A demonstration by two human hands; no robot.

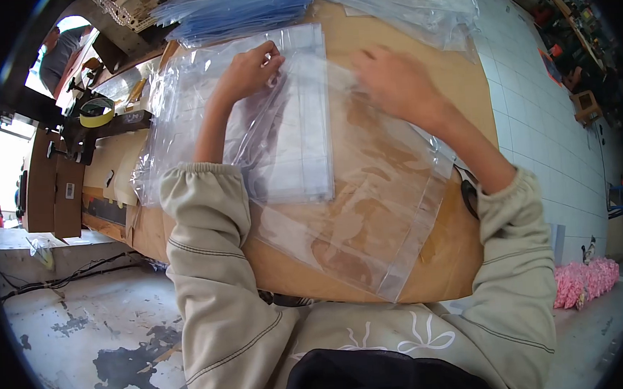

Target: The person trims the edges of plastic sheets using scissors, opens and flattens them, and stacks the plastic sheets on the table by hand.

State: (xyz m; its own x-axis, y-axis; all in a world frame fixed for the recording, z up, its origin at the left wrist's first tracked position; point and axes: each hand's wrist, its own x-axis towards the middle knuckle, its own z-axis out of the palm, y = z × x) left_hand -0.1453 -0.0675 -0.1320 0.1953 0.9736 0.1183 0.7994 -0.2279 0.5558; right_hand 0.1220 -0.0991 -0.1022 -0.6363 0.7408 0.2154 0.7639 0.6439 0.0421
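Note:
My left hand (249,73) is closed, its fingertips pinching the clear plastic of a bag that bunches up over the stack of clear plastic bags (309,137). To its right, my right hand (399,82) is smeared by motion, so its fingers and anything between them cannot be made out. Below that hand a single clear plastic bag (355,206) lies slanted across the brown tabletop (277,271), its banded edge towards me. Part of this bag overlaps the lower right of the stack. By my right forearm, a black-handled tool (469,198) is partly hidden.
At the back lie a bluish pile of plastic sheets (243,12) and a heap of clear plastic (414,6). A machine with a yellow tape roll (97,113) stands left, above a cardboard box (50,185). Another person (64,56) is at far left. A pink bundle (586,282) sits right.

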